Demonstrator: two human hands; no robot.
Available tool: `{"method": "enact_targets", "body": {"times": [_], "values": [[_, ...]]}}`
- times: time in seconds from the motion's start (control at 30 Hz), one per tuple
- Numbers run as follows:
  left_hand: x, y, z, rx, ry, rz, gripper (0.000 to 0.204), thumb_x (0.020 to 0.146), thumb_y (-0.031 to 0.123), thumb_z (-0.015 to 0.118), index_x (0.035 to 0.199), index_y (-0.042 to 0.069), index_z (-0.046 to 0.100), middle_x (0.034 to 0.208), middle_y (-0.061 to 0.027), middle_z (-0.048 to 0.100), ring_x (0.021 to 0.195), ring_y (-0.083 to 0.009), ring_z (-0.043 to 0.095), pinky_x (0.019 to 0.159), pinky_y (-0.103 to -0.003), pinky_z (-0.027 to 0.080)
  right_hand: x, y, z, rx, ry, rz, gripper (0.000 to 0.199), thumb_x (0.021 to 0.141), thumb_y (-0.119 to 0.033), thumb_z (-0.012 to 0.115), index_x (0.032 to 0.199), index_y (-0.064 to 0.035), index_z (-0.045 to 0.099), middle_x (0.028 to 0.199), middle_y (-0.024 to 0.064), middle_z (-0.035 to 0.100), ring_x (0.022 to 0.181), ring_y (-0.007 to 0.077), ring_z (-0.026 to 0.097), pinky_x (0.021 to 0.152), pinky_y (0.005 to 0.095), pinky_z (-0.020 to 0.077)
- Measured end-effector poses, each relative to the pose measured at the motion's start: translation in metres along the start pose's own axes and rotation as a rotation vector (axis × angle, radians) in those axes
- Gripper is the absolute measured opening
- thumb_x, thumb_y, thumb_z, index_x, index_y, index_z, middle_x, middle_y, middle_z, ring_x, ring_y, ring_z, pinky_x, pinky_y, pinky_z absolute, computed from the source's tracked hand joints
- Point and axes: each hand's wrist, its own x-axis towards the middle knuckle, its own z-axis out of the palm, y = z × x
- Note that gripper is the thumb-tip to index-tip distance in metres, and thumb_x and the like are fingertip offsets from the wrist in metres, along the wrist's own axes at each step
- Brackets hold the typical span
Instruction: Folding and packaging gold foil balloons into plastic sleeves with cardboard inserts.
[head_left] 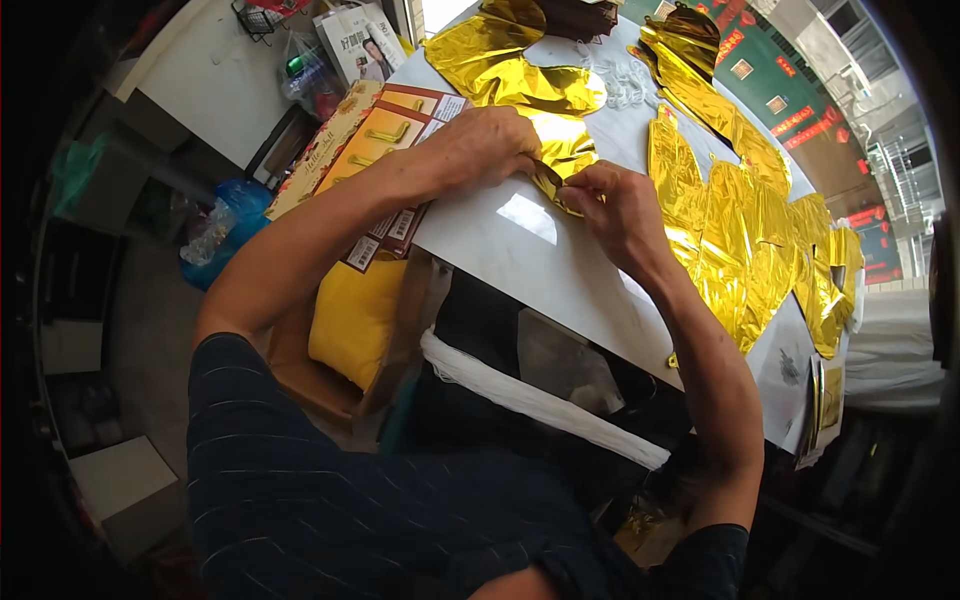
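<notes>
Both hands meet over the near part of a pale table (pixel 480 230), on the edge of a flat gold foil balloon (pixel 565 140). My left hand (pixel 488 145) is closed on the foil's left side, its fingertips partly hidden. My right hand (pixel 618 210) pinches the foil's near corner between thumb and fingers. Beyond them lies another limp gold foil balloon (pixel 480 60). More flat foil balloons (pixel 735 240) overlap in a pile to the right. A small heap of clear thin strands (pixel 625 75) rests at the middle back.
Printed packets (pixel 385 135) showing gold letters lie along the table's left edge. Below is a box (pixel 385 375) holding a yellow cushion (pixel 350 325). A white string bundle (pixel 540 400) stretches below the table's near edge. Blue plastic bags (pixel 230 225) sit left.
</notes>
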Motion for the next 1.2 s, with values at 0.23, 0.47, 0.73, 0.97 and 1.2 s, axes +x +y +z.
{"method": "enact_targets", "body": {"times": [0.23, 0.47, 0.73, 0.97, 1.2], "values": [[0.009, -0.009, 0.002, -0.138, -0.01, -0.115, 0.015, 0.082, 0.009, 0.082, 0.095, 0.003, 0.077, 0.097, -0.0131, 0.076, 0.092, -0.0297, 0.073, 0.084, -0.038, 0.056, 0.016, 0.011, -0.003, 0.308, -0.061, 0.292, 0.025, 0.082, -0.019, 0.086, 0.086, 0.0015, 0.072, 0.075, 0.0092, 0.072, 0.066, 0.0128, 0.062, 0.064, 0.032, 0.0503], [0.01, -0.008, -0.003, -0.182, -0.038, -0.164, 0.018, 0.081, 0.011, 0.084, 0.097, 0.003, 0.079, 0.096, -0.0144, 0.076, 0.092, -0.0293, 0.073, 0.083, -0.037, 0.057, 0.025, 0.002, -0.019, 0.31, -0.193, 0.26, 0.025, 0.093, -0.019, 0.075, 0.103, 0.0041, 0.078, 0.081, 0.0098, 0.075, 0.073, 0.0113, 0.065, 0.07, 0.0322, 0.0537], [0.01, -0.004, -0.02, -0.221, -0.153, -0.132, 0.033, 0.087, 0.021, 0.084, 0.111, 0.0, 0.075, 0.099, -0.0161, 0.075, 0.093, -0.0277, 0.073, 0.083, -0.037, 0.057, 0.034, 0.003, -0.023, 0.185, -0.204, 0.213, 0.025, 0.091, -0.019, 0.078, 0.103, 0.0024, 0.079, 0.082, 0.0128, 0.076, 0.075, 0.0184, 0.07, 0.072, 0.0348, 0.0551], [0.032, -0.027, -0.042, -0.181, 0.012, -0.151, 0.026, 0.097, 0.026, 0.074, 0.106, 0.002, 0.078, 0.092, -0.0129, 0.077, 0.084, -0.0251, 0.073, 0.078, -0.036, 0.056, 0.058, 0.012, -0.028, 0.411, 0.014, 0.237, 0.02, 0.091, -0.016, 0.082, 0.093, 0.0008, 0.071, 0.078, 0.003, 0.071, 0.067, 0.0074, 0.059, 0.06, 0.0258, 0.0475], [0.043, -0.031, -0.045, 0.276, 0.653, 0.098, 0.02, 0.086, 0.009, 0.081, 0.098, 0.002, 0.067, 0.097, -0.0113, 0.069, 0.09, -0.0292, 0.07, 0.079, -0.039, 0.056, 0.102, 0.022, -0.07, 0.376, 0.17, 0.137, 0.024, 0.101, -0.018, 0.071, 0.111, 0.0031, 0.076, 0.074, 0.0004, 0.069, 0.058, 0.0053, 0.055, 0.054, 0.0247, 0.0447]]}}
